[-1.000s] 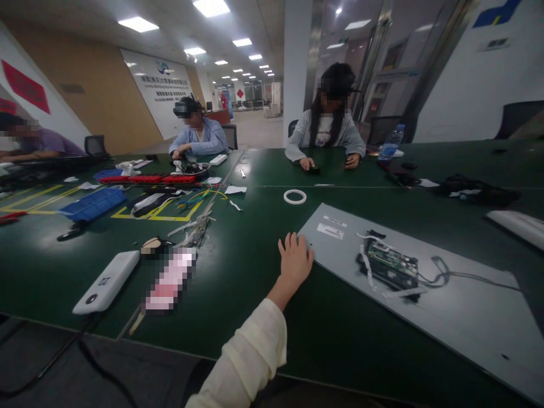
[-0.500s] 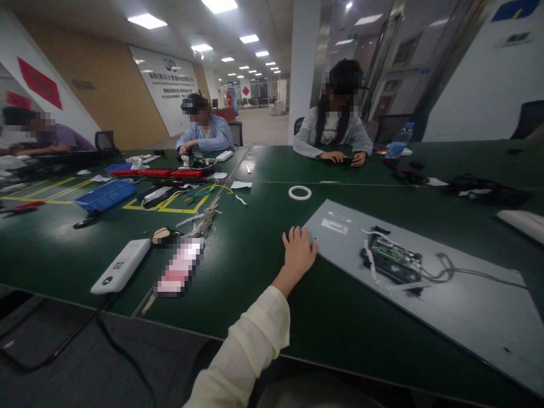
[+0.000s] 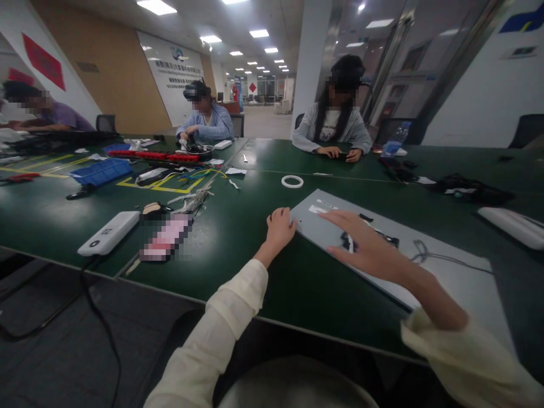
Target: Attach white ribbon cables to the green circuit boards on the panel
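Observation:
A grey flat panel (image 3: 450,283) lies slantwise on the green table, with a circuit board and cables on it, partly covered by my right hand. At the panel's left corner, my left hand (image 3: 281,226) rests with fingers bent; whether they grip its edge is not clear. My right hand (image 3: 365,243) hovers over the panel's left half, its fingers stretched out and thumb apart, holding nothing. A thin black cable (image 3: 454,262) runs from the board to the right. Just beyond the panel lies a white ring (image 3: 292,182).
On the left are a white power bank (image 3: 109,233), a phone (image 3: 166,238), a blue tray (image 3: 102,173), cut strips and wires. A water bottle (image 3: 396,140) and another white device (image 3: 512,225) lie right. Two people sit across the green table (image 3: 238,238); another is far left.
My right hand has come into view from the right and now covers much of the circuit board. The view has shifted slightly; my left hand stays by the panel's corner.

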Tool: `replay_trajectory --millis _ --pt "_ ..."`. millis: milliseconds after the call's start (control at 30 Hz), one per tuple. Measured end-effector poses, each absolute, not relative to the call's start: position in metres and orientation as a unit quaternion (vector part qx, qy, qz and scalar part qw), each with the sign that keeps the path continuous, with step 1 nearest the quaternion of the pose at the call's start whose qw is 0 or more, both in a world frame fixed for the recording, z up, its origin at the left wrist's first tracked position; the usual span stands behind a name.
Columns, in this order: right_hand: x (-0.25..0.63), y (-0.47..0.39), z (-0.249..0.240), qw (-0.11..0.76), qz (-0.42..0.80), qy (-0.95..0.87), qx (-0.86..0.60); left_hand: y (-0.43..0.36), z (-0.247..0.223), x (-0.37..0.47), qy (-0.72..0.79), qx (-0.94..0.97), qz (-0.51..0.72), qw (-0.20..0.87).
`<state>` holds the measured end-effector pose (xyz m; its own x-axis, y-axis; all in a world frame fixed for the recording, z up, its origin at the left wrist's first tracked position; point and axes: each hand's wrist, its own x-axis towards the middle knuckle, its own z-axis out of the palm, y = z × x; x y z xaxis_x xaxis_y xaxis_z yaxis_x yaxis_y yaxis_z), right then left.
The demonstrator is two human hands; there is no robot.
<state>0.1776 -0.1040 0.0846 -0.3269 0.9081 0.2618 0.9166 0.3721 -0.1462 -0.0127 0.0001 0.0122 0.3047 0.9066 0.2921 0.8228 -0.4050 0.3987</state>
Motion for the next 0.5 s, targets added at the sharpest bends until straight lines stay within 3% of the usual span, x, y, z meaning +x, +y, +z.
replay_trajectory --millis 200,500 --pt "0.195 -0.089 0.034 0.068 -0.082 -0.823 -0.558 0.008 0.008 -0.022 0.559 0.775 0.282 0.084" --pt "0.209 -0.078 0.014 0.162 -0.152 -0.737 -0.638 0.015 -0.003 -0.024 0.561 0.764 0.311 0.064"
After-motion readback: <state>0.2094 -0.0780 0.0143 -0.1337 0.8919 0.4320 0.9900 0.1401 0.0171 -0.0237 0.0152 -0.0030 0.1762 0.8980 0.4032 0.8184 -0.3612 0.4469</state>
